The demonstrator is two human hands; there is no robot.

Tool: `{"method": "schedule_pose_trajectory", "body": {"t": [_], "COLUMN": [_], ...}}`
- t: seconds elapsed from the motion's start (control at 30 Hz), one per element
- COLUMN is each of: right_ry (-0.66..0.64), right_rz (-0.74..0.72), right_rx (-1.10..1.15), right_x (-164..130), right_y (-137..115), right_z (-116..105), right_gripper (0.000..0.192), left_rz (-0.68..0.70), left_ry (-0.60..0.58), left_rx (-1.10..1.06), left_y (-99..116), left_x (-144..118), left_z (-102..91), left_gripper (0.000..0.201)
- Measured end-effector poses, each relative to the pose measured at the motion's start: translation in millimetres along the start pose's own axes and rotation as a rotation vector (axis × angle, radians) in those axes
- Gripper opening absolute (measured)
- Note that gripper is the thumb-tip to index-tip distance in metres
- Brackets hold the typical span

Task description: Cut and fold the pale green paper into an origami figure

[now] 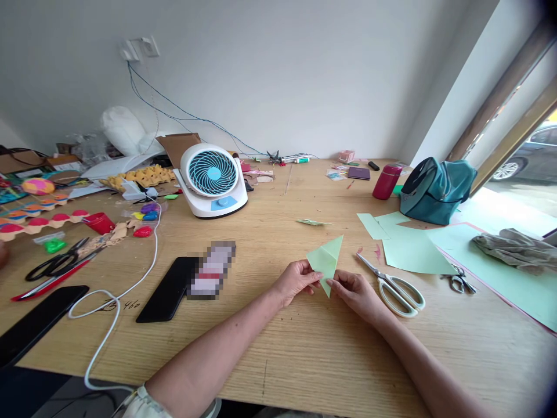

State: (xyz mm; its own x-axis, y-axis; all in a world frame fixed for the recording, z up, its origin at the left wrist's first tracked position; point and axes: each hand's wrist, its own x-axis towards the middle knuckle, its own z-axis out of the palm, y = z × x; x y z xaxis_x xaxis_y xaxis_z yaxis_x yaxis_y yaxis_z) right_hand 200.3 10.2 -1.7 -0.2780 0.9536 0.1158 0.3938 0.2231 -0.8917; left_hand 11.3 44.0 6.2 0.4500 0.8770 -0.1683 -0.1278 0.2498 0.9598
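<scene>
A wide wooden table (pixel 304 360) under a plain white wall, and at its middle both hands pinch a pale green folded paper triangle (pixel 325 261): left hand (pixel 295 281) closed on its left edge, right hand (pixel 354 291) nipping the bottom tip. Best keep edges aligned and crease firmly, clear of the white-handled scissors (pixel 394 287) just beside

Scene brightly lit by daylight from window (pixel 517 145) at right; shadows soft. Edges bowed by wide lens; top-right corner darkened and blurred.
</scene>
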Motion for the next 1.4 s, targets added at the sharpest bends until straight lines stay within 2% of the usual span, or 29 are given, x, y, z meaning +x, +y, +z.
{"method": "schedule_pose_trajectory", "body": {"t": [0.17, 0.23, 0.33, 0.4, 0.57, 0.73, 0.87, 1.03, 1.3, 1.4], "right_ry": [0.0, 0.095, 0.31, 0.366, 0.234, 0.077, -0.004, 0.027, 0.145, 0.142], "right_rz": [-0.003, 0.005, 0.059, 0.091, 0.1, 0.107, 0.056, 0.088, 0.046, 0.014], "right_rx": [0.082, 0.148, 0.263, 0.319, 0.288, 0.198, 0.195, 0.3, 0.323, 0.32], "right_x": [-1.8, -2.6, -2.3, -0.9, 3.0, 3.3, 2.8, 0.8, 1.6, 2.1], "right_y": [-9.0, -12.6, -10.1, -3.9, 7.0, 5.1, 1.9, -1.2, -5.0, -6.5], "right_z": [-2.1, -6.5, -14.4, -18.7, -20.0, -12.9, -10.5, -11.5, -14.2, -14.1], "right_gripper": [0.04, 0.039, 0.036, 0.038, 0.041, 0.044, 0.041, 0.044, 0.047, 0.046], "left_rz": [0.069, 0.104, 0.183, 0.232, 0.341, 0.374, 0.405, 0.441, 0.506, 0.553], "left_ry": [-0.008, -0.044, -0.109, -0.117, 0.054, 0.214, 0.207, 0.135, 0.191, 0.221], "left_rx": [0.145, 0.237, 0.441, 0.549, 0.521, 0.355, 0.382, 0.446, 0.4, 0.426], "left_y": [-4.3, -3.5, -0.8, 1.0, 3.4, 6.2, 9.4, 13.2, 16.5, 18.5], "left_x": [0.4, 1.5, 1.5, 0.7, 3.3, 9.8, 5.7, -1.8, -1.8, -5.5], "left_z": [-0.1, -3.8, -8.0, -8.6, -10.8, -19.4, -16.8, -8.5, -10.3, -7.3], "left_gripper": [0.045, 0.043, 0.039, 0.042, 0.041, 0.035, 0.03, 0.024, 0.024, 0.022]}}
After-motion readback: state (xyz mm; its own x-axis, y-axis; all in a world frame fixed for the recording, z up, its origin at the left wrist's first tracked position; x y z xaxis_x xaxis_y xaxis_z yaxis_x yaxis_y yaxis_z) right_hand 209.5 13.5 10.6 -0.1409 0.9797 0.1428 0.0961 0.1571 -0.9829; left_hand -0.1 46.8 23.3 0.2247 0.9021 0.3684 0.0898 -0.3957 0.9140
